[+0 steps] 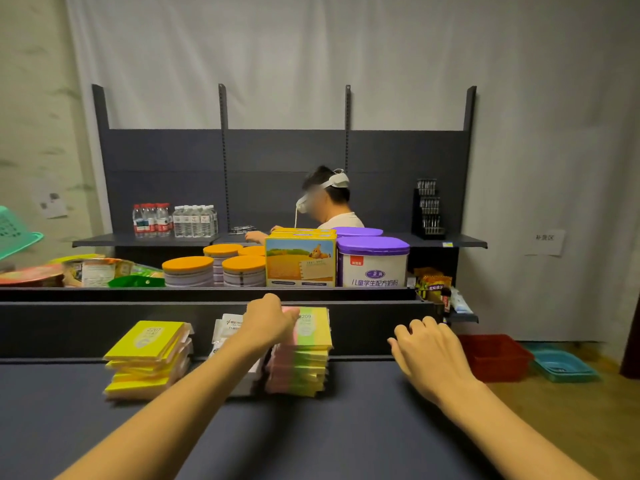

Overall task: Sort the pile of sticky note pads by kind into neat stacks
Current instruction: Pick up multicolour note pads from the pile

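From the head view, the left hand (268,320) rests on top of the multicolour pad stack (300,355), its fingers curled over the far left corner. The right hand (427,353) hovers just right of it, fingers loosely bent and holding nothing. To square this stack well, press gently from both sides so the edges line up. Its pads show pink, green and yellow stripes. The yellow pad stack (149,362) leans unevenly at the left; the white pad stack (227,332) sits between, all on the dark desk (363,427).
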A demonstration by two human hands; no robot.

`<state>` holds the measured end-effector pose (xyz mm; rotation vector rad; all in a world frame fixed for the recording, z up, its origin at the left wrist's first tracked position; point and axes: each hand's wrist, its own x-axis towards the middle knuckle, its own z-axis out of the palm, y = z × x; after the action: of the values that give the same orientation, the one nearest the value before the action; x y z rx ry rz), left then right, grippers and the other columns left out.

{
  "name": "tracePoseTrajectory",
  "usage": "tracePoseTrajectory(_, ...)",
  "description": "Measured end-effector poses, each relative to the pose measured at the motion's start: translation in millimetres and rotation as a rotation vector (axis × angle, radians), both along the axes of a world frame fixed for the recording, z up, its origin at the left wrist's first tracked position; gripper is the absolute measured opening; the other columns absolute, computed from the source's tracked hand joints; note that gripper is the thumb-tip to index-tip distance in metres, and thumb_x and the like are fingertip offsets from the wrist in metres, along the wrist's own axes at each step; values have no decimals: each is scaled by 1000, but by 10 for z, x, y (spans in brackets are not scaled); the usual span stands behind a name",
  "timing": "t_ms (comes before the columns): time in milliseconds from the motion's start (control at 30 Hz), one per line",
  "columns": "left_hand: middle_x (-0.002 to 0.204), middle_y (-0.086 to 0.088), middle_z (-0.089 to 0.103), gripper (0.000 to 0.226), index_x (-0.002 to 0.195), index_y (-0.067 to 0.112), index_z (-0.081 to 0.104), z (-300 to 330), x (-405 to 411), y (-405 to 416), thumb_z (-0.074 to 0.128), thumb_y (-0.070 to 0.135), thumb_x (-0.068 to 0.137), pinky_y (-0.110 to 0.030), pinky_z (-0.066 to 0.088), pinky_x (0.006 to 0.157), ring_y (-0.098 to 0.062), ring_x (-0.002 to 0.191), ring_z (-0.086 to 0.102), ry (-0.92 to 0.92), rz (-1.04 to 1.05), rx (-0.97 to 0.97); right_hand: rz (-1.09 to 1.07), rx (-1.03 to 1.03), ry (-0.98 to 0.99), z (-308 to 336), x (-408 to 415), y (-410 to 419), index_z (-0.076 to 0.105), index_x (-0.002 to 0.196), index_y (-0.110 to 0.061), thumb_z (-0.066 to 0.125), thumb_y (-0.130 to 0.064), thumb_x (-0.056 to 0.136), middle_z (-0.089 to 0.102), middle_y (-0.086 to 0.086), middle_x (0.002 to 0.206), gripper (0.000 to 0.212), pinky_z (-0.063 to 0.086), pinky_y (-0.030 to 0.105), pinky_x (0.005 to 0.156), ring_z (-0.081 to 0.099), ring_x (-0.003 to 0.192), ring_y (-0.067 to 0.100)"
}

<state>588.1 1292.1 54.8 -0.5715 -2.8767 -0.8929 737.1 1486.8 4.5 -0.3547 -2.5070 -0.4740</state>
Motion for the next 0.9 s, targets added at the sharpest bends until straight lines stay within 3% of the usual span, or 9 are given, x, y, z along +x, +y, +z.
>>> tracePoseTrajectory(100, 114, -16, 55, 36, 105, 4, 56, -36, 46, -20, 52, 39, 95, -33, 40, 77, -26, 95, 53, 91, 44, 3, -44, 30, 2, -18, 24, 8, 65, 69, -18, 72, -35, 80, 62, 2, 63, 21, 44, 31, 49, 58, 59, 20)
tracePoseTrajectory(200, 115, -12, 52, 29, 107, 10, 54, -97, 160, -178, 46, 36, 97, -34, 40, 77, -29, 98, 54, 296, 37, 46, 10, 39, 80, -22, 32, -61, 63, 66, -18, 77, -31, 75, 60, 2, 58, 21, 42, 30, 45, 56, 54, 20)
tracePoseTrajectory(300, 110, -6, 53, 21, 106, 15, 51, -167, 278, -441, 43, 34, 98, -34, 41, 66, -28, 90, 59, 578, 45, -131, 97, 46, 157, 10, -18, -257, 65, 72, -17, 73, -29, 79, 62, 2, 63, 16, 44, 30, 48, 58, 57, 20)
tracePoseTrajectory(367, 111, -5, 54, 20, 109, 17, 51, -226, 342, -648, 41, 31, 99, -33, 39, 63, -28, 92, 61, 665, 62, -287, 179, 42, 200, 51, -88, -452, 65, 72, -15, 74, -28, 77, 61, 3, 61, 16, 44, 31, 46, 57, 55, 20)
tracePoseTrajectory(467, 103, -8, 60, 20, 106, 14, 56, -308, 406, -1033, 44, 27, 97, -35, 40, 60, -31, 87, 62, 688, 58, -389, 298, 43, 229, 105, -228, -802, 65, 73, -13, 76, -27, 75, 61, 4, 62, 18, 42, 29, 45, 56, 53, 21)
tracePoseTrajectory(633, 64, -10, 63, 14, 74, 10, 66, -446, 408, -1815, 77, 19, 71, -30, 40, 35, -34, 48, 59, 716, 104, -492, 463, 11, 259, 129, -446, -1517, 66, 71, -11, 77, -24, 72, 65, 9, 65, 16, 48, 29, 49, 61, 56, 28)
tracePoseTrajectory(700, 62, -9, 60, 19, 66, 12, 60, -491, 400, -2130, 72, 24, 77, -32, 42, 38, -34, 50, 59, 701, 139, -497, 521, 2, 260, 122, -557, -1825, 65, 71, -13, 76, -24, 73, 65, 9, 64, 16, 49, 31, 49, 61, 56, 29)
tracePoseTrajectory(833, 69, -7, 60, 25, 71, 13, 59, -546, 407, -2847, 58, 31, 88, -31, 41, 48, -30, 61, 61, 659, 231, -469, 613, 1, 223, 100, -813, -2512, 63, 70, -12, 77, -26, 72, 62, 11, 61, 20, 45, 32, 44, 58, 51, 30)
tracePoseTrajectory(900, 65, -6, 58, 27, 67, 13, 57, -583, 403, -3247, 56, 32, 87, -30, 40, 44, -28, 56, 60, 653, 264, -444, 652, 3, 211, 92, -936, -2912, 62, 67, -12, 79, -27, 69, 62, 12, 60, 23, 43, 30, 41, 57, 49, 30)
